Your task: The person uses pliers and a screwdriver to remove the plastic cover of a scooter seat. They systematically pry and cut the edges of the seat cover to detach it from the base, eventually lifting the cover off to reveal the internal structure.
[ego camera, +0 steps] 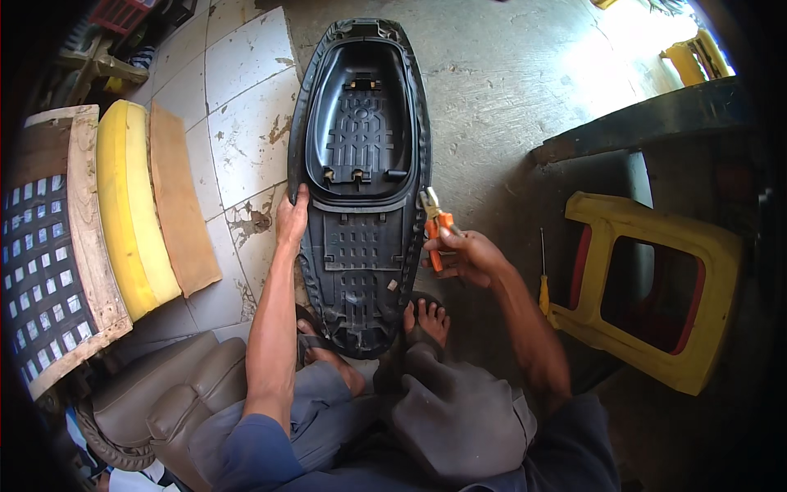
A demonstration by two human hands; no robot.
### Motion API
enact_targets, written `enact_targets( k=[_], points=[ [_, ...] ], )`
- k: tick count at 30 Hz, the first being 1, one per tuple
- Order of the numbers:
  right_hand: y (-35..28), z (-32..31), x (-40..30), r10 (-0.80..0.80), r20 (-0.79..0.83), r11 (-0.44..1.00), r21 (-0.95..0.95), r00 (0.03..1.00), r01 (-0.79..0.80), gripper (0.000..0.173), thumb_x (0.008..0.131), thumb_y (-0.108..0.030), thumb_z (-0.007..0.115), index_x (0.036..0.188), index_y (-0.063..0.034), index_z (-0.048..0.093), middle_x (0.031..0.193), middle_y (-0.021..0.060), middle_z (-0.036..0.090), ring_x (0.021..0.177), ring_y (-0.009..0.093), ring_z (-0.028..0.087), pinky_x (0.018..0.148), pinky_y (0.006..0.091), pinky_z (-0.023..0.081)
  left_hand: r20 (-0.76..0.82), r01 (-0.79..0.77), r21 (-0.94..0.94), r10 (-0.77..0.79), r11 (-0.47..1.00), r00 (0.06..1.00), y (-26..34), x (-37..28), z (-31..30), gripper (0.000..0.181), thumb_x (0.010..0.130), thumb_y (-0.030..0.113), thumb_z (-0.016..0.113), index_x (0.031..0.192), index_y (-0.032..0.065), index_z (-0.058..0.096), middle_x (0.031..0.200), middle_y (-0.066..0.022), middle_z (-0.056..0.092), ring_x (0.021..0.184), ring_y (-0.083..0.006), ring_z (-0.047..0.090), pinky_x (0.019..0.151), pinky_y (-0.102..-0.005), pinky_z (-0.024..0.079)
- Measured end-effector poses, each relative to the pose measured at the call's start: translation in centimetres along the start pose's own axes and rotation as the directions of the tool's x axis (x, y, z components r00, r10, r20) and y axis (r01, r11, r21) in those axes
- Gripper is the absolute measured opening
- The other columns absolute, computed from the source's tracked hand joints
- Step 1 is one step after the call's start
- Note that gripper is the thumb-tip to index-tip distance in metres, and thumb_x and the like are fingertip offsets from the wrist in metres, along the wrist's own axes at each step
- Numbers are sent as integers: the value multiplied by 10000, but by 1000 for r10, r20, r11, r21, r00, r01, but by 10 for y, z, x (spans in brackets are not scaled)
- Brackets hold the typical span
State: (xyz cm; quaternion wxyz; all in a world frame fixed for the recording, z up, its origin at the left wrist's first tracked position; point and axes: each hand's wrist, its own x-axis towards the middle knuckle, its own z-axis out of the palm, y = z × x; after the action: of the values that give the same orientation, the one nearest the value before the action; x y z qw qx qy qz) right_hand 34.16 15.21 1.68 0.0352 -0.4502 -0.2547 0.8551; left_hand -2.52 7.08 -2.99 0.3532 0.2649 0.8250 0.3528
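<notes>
A black motorcycle seat point(361, 243) lies upside down on the floor before me, its ribbed plastic base facing up. The cover's edge is folded over around the rim. My left hand point(291, 216) grips the seat's left side at about mid-length, thumb on top and the fingers mostly hidden beneath the edge. On the other side, my right hand point(462, 252) holds combination pliers point(437, 229) with orange handles, the metal jaws pointing away from me, close to the seat's right rim. A small pale piece point(392, 285) rests on the base's near part.
My sandalled feet point(430, 320) flank the seat's near end. At right are a yellow plastic stool point(652, 234) on its side and a yellow-handled screwdriver point(543, 289). Yellow foam point(132, 209), a brown sheet point(178, 203), a webbed wooden frame point(83, 215) and brown cushions point(166, 393) stand left.
</notes>
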Motion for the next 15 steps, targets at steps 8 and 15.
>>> enact_targets(
  k=[8,15],
  points=[
    [-12,-7,-4,74,190,968,222,979,-116,420,999,-371,561,1240,-31,616,1243,244,630,1063,375,674,881,505,546,-70,-63,43,66,997,995,-2,1,6,672,956,625,504,1271,41,612,1140,-196,688,1115,-347,629,958,-421,453],
    [42,-1,23,-783,49,17,-995,621,99,379,961,-378,632,1075,-17,624,841,60,685,743,241,658,665,388,504,-98,-59,87,68,994,993,-4,-1,8,683,948,635,505,1275,45,611,1145,-204,689,1115,-359,636,958,-427,459]
  ],
)
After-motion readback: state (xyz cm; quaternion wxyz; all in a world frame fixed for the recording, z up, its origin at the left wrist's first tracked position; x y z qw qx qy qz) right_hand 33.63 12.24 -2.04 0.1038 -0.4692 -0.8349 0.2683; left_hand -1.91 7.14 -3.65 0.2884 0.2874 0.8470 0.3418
